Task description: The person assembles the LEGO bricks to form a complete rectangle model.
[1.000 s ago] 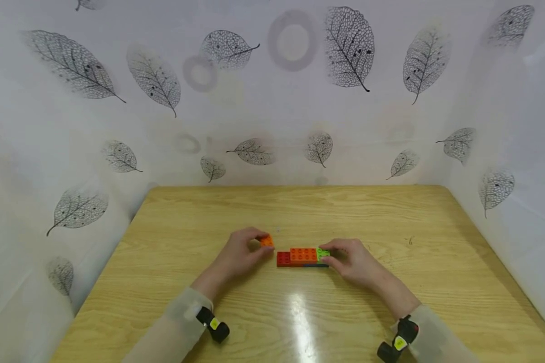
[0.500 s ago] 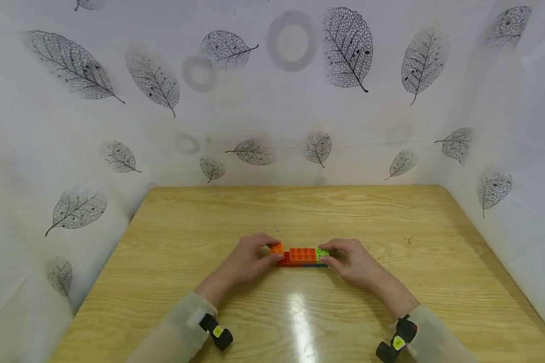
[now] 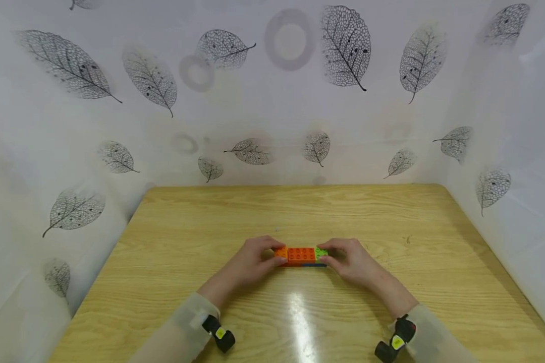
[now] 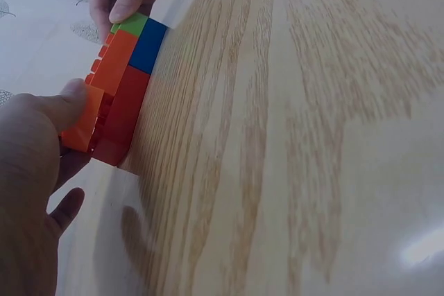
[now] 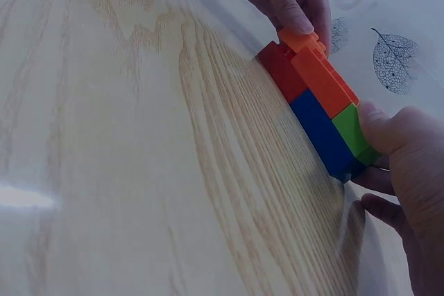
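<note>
Two layers of toy building bricks lie on the table: a red brick (image 4: pixel 129 112) and a blue brick (image 5: pixel 320 133) below, a long orange brick (image 3: pixel 301 255) and a green brick (image 5: pixel 354 134) above. My left hand (image 3: pixel 251 261) pinches a small orange brick (image 4: pixel 84 124) between thumb and fingers, over the red brick's left end. Red studs show beside and under it in the left wrist view, and it looks slightly tilted. At the other end, my right hand (image 3: pixel 356 261) grips the green brick, thumb on the near side. Its fingertips behind are partly hidden.
The wooden table (image 3: pixel 200 212) stretches around the bricks, with a glare spot near its front. Pale cloth (image 3: pixel 272 101) with leaf prints stands behind and at both sides. Each wrist wears a small black camera (image 3: pixel 219 334).
My left hand has moved right with the small orange brick, from beside the row to over the red brick's bare studs. The right hand keeps its hold on the green end.
</note>
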### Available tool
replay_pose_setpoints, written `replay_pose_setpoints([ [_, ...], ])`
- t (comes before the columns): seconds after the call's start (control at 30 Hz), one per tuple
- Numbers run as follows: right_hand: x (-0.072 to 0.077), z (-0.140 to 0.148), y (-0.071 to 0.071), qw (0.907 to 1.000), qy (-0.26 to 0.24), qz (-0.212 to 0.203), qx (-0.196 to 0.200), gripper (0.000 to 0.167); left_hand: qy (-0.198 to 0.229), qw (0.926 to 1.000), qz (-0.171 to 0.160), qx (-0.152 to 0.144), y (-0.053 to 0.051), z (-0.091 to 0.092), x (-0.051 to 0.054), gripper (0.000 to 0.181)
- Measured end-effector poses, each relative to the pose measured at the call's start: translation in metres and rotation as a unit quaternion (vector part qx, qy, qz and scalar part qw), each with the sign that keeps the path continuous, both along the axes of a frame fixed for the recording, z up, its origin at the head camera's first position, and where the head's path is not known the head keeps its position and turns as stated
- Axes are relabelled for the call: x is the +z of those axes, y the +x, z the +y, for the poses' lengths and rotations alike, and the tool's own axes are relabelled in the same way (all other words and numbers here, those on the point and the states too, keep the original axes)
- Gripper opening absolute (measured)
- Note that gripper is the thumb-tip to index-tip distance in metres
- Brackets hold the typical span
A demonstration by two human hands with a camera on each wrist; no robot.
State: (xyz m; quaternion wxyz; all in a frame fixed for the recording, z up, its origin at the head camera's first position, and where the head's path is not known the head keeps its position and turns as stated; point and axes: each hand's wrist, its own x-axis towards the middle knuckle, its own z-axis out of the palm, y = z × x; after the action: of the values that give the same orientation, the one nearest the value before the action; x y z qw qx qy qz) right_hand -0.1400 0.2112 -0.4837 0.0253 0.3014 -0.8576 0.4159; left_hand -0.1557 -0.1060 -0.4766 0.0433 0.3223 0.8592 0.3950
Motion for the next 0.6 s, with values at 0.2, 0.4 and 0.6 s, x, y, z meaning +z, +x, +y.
replay_pose_setpoints([
  [0.2, -0.0020, -0.0002, -0.0009, 1.0000, 0.001, 0.001, -0.002, 0.026, -0.019, 0.9997, -0.011, 0.007, 0.0016, 0.0013, 0.0035, 0.036],
  [0.4, -0.0028, -0.0005, -0.0012, 1.0000, -0.002, -0.002, -0.003, 0.027, -0.027, 0.9996, -0.001, 0.004, 0.0010, 0.0024, 0.0051, 0.034],
  [0.6, -0.0036, -0.0002, -0.0018, 0.9999, -0.010, 0.004, -0.003, 0.026, -0.008, 0.9999, 0.012, -0.007, -0.0022, 0.0043, 0.0022, 0.030],
])
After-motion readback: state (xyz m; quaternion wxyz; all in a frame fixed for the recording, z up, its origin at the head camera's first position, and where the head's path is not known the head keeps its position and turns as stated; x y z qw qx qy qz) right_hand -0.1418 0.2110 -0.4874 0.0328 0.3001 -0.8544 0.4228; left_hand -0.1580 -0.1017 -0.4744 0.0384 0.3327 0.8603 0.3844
